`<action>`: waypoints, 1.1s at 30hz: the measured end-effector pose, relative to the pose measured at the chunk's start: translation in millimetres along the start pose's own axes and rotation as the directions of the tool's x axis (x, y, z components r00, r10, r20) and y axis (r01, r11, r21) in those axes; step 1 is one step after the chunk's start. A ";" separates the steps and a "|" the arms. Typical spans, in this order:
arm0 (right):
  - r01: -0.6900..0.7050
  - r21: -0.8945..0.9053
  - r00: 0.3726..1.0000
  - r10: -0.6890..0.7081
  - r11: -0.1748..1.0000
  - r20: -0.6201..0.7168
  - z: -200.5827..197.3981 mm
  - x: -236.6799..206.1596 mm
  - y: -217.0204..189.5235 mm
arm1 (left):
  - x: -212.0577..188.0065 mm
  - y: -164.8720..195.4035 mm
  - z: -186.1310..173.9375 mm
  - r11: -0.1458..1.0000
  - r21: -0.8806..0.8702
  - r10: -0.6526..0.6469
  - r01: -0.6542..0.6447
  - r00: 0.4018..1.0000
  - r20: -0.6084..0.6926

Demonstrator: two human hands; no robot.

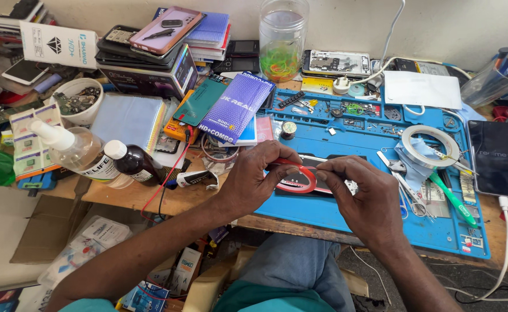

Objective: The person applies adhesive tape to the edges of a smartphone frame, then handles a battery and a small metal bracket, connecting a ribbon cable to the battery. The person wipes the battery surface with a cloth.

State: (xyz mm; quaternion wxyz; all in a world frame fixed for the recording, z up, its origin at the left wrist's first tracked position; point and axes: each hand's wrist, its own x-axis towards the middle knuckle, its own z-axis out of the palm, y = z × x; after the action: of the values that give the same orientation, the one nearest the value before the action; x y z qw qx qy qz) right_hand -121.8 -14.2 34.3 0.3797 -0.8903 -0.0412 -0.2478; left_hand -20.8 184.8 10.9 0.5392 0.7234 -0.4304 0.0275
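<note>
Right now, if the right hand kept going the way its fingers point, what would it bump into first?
The right hand points left, so it would probably first meet the left hand, which holds the red ring-shaped tape roll with it; depth is unclear.

Open room lies on the blue mat point(346, 141) behind the hands point(317, 185), up to the scattered screws. To the right, a tape ring point(431, 145), tweezers and a green-handled tool point(453, 200) crowd the mat; to the left, two bottles point(100, 156) and stacked packets point(231, 110) block the bench point(132, 196).
</note>
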 end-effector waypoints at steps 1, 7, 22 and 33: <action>0.021 -0.021 0.999 -0.021 1.000 -0.026 1.4 -0.5 0.6 | 0.7 2.8 -1.3 1.000 0.014 0.000 0.000 1.000 0.000; 0.389 -0.180 0.889 -0.420 0.903 -0.186 5.7 -11.3 12.7 | -2.3 21.0 -10.8 0.932 0.266 0.241 -0.247 0.969 0.054; -0.368 0.727 0.917 0.356 0.580 0.181 38.8 -28.4 27.9 | -1.4 22.5 -29.2 0.787 0.462 0.421 -0.409 0.903 0.081; -0.395 0.865 0.896 0.336 0.308 0.289 37.7 -24.4 27.8 | 0.3 28.9 -39.1 0.606 0.590 0.490 -0.534 0.835 0.252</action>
State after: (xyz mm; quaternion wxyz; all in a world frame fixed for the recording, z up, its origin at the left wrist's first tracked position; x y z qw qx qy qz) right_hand -120.4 -4.9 -17.7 0.8453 -0.5294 0.0234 -0.0679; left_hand -22.9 214.7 49.3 0.2154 0.7088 -0.6002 0.3016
